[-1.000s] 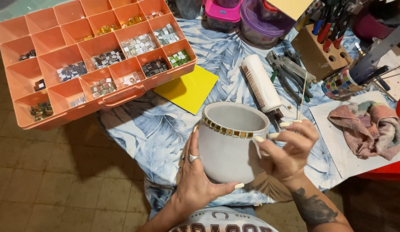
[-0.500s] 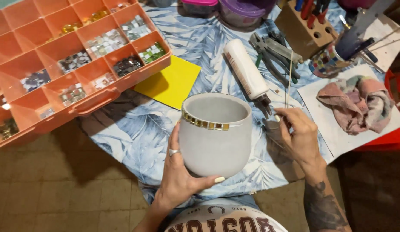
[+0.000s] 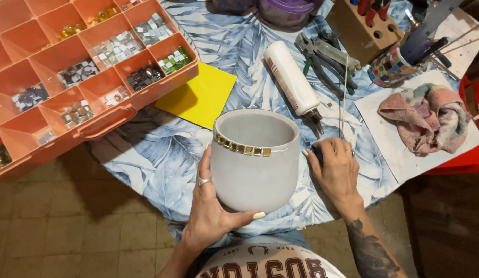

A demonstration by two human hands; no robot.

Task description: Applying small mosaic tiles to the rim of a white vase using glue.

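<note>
Holding the grey pot (image 3: 254,164) steady is most of the job here, and the left hand (image 3: 211,206) has that covered: fingers spread wide up the side, thumb hooked under the base, pot tilted back toward the lap at the table edge. The row of small gold mosaic tiles (image 3: 242,148) runs along the rim on the near side, and it stops partway round.

The right hand (image 3: 335,167) is palm down on the leaf-print tablecloth (image 3: 162,154) just right of the pot, fingers curled over something small and dark (I can't tell what it is or whether it's actually gripped). The thin wooden stick (image 3: 343,95) lies apart from it, up by the white glue bottle (image 3: 291,77).

My take on doing this bit well: keep the pot tilted so the rim faces you and the fresh tiles don't slide, and don't let the thumb creep up onto them. Butt each tile against the last one so the line stays level with the rim. A little glue should be plenty, otherwise it oozes between tiles.

Handy stuff around: the orange compartment box (image 3: 69,77) of sorted tiles at left, a yellow square sheet (image 3: 198,98), tile nippers (image 3: 327,56), and a pink rag (image 3: 430,121) for wiping fingers.
</note>
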